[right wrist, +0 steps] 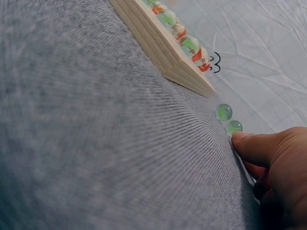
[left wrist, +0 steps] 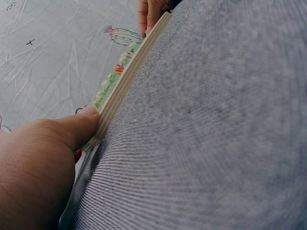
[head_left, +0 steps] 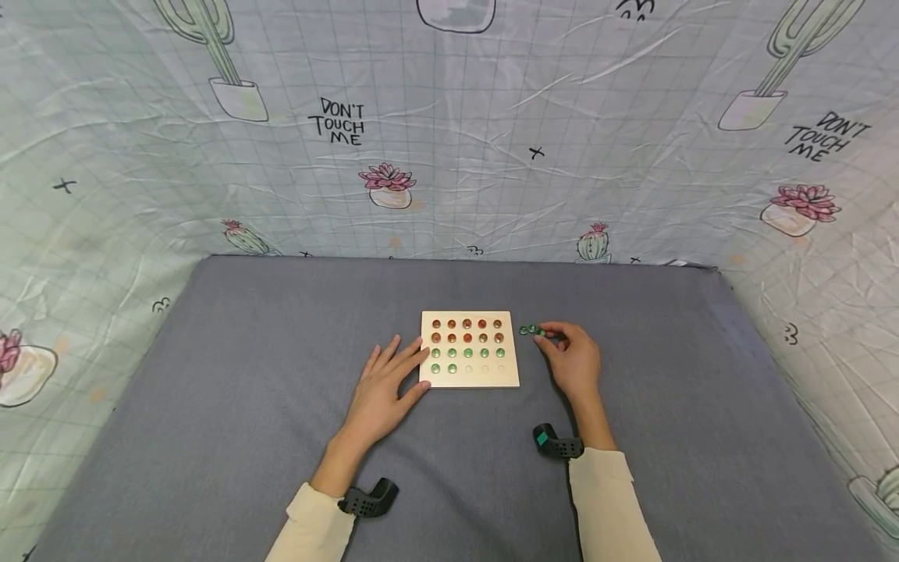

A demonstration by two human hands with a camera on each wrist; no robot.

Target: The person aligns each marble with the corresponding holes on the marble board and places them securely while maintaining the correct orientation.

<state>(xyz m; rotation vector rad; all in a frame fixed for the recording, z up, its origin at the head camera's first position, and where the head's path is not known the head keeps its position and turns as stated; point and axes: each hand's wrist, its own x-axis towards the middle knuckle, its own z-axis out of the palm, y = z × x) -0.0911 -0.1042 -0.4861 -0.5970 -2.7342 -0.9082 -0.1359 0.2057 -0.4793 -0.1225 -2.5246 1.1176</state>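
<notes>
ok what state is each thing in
wooden board: flat, three hollows empty
red marbles: seated, filling two rows
green marbles: seven seated, others loose
left hand: spread, touching board
right hand: pinching a green marble
grey cloth: spread flat, creased
patterned backdrop: hung, creased
wristbands: worn

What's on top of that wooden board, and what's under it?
On the wooden board sit ten reddish marbles and seven green marbles, with three bare hollows. The left hand covers bits of its left edge. Grey cloth surrounds it; whatever lies directly underneath is hidden.

Left hand (head_left: pixel 379 396) palm-down, fingers (head_left: pixel 410 364) spread; right hand (head_left: pixel 577 363) curled, thumb (head_left: pixel 548 346) and fingers pinching.
</notes>
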